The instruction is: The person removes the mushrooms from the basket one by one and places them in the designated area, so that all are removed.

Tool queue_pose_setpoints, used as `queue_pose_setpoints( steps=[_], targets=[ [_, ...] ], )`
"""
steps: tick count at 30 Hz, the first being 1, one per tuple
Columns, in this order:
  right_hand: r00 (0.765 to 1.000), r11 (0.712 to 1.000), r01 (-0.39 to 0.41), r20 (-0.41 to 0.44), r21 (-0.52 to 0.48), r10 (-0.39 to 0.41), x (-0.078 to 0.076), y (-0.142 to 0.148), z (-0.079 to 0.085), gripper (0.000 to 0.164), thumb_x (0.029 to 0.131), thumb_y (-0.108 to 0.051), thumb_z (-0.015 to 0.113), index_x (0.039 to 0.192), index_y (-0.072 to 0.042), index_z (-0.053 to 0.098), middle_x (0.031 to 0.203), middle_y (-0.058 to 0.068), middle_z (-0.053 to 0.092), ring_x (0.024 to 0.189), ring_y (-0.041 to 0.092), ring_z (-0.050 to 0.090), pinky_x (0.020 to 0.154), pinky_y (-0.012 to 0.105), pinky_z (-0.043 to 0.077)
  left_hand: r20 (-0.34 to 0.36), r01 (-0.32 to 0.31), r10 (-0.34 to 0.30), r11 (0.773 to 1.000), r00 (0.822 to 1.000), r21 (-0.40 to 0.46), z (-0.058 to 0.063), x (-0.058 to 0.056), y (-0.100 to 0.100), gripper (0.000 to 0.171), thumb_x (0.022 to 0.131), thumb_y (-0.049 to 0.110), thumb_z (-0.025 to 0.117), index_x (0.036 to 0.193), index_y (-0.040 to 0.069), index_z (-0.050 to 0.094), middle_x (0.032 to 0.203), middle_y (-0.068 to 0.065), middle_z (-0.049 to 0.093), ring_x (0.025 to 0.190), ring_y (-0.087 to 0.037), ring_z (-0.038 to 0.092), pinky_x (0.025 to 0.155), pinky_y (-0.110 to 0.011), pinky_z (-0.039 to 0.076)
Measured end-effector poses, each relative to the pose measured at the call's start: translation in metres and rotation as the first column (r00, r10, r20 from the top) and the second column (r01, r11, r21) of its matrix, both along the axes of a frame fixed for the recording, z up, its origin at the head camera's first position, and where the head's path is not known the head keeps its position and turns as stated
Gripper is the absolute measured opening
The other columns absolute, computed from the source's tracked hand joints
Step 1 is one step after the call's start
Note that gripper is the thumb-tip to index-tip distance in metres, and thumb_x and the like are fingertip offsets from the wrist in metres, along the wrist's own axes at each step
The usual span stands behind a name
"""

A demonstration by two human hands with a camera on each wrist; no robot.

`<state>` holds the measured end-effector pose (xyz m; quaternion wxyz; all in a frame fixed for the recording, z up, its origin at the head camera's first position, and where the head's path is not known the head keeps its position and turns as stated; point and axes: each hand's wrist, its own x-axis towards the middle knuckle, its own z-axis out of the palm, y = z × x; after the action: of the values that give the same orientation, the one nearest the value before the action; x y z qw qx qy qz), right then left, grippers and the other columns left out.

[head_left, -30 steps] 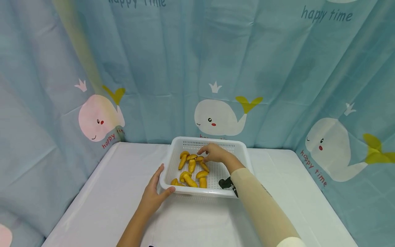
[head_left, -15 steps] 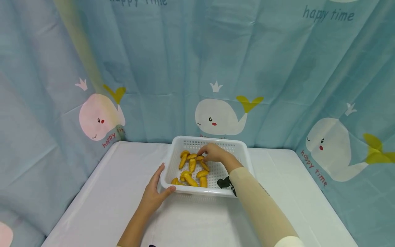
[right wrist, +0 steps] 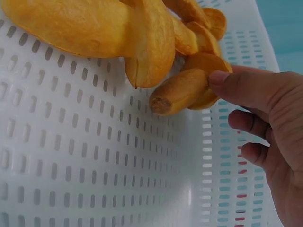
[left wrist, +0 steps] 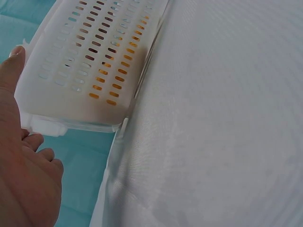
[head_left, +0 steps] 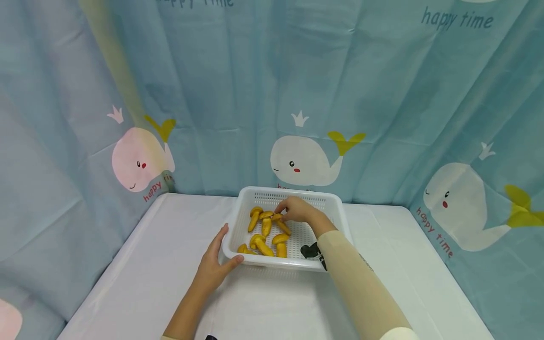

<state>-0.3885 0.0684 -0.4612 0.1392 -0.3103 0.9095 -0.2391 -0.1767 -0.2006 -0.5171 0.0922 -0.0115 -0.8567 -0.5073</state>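
A white perforated plastic basket (head_left: 293, 265) stands on the white table with several yellow-brown mushrooms (head_left: 266, 226) lying in it. My right hand (head_left: 299, 211) reaches into the basket from the right. In the right wrist view, its thumb and forefinger pinch the cap of one mushroom (right wrist: 182, 92), whose stem points away from the hand; the other fingers are bent and free. My left hand (head_left: 212, 264) rests at the basket's near left corner, thumb on the front rim and straight fingers along the left side. In the left wrist view this hand (left wrist: 28, 175) is partly cut off.
A dark object (head_left: 309, 250) with white marks lies in the basket's near right part, partly hidden by the right sleeve (head_left: 357, 278). A blue curtain (head_left: 212, 94) with whale prints hangs behind and beside the table (head_left: 144, 264). A small dark item (head_left: 210, 337) shows at the bottom edge.
Almost nothing differs. The whole view shifts slightly; the right hand stays at the same mushroom and the left hand stays at the basket's corner.
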Motion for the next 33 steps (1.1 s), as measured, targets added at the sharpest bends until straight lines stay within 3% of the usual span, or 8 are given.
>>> queue_pose_setpoints(
  steps=[10,20,24,33],
  targets=[
    [1.000,1.000,0.013,-0.010,-0.023,-0.014,0.000,0.002,0.007,0.022,0.096,-0.017,0.073,0.117,-0.020,0.078,0.114,-0.007,0.073,0.106,0.016,0.064,0.096,0.037,0.057,-0.013,0.009,-0.009,1.000,1.000,0.005,0.001,0.001,-0.001,0.098,0.086,0.048,0.081,0.163,0.037,0.022,0.170,0.000,0.023,0.155,-0.038,0.026,0.114,-0.073,0.025],
    [0.995,0.991,0.095,-0.003,-0.091,-0.095,0.006,0.007,0.027,0.022,0.096,-0.020,0.074,0.118,-0.019,0.078,0.117,-0.004,0.074,0.118,0.024,0.065,0.099,0.042,0.057,-0.033,0.005,-0.006,1.000,0.999,-0.019,-0.002,-0.001,-0.001,0.098,0.086,0.049,0.080,0.163,0.039,0.021,0.170,0.001,0.023,0.155,-0.037,0.025,0.114,-0.074,0.026],
    [0.991,0.985,0.130,-0.025,-0.110,-0.133,0.012,0.013,0.036,0.023,0.096,-0.023,0.074,0.118,-0.020,0.078,0.116,-0.004,0.074,0.116,0.023,0.065,0.098,0.042,0.057,-0.025,0.003,-0.003,1.000,1.000,-0.031,-0.003,-0.002,-0.001,0.098,0.086,0.049,0.080,0.163,0.038,0.020,0.170,0.000,0.023,0.155,-0.038,0.025,0.114,-0.074,0.026],
    [0.978,0.970,0.164,-0.098,-0.179,-0.183,0.034,0.026,0.060,0.023,0.095,-0.025,0.075,0.117,-0.021,0.078,0.110,-0.004,0.073,0.086,0.023,0.058,0.068,0.032,0.052,-0.030,0.004,-0.005,1.000,1.000,-0.031,-0.002,-0.001,-0.001,0.098,0.087,0.048,0.080,0.163,0.037,0.021,0.170,0.000,0.023,0.155,-0.038,0.025,0.114,-0.074,0.026]
  ],
)
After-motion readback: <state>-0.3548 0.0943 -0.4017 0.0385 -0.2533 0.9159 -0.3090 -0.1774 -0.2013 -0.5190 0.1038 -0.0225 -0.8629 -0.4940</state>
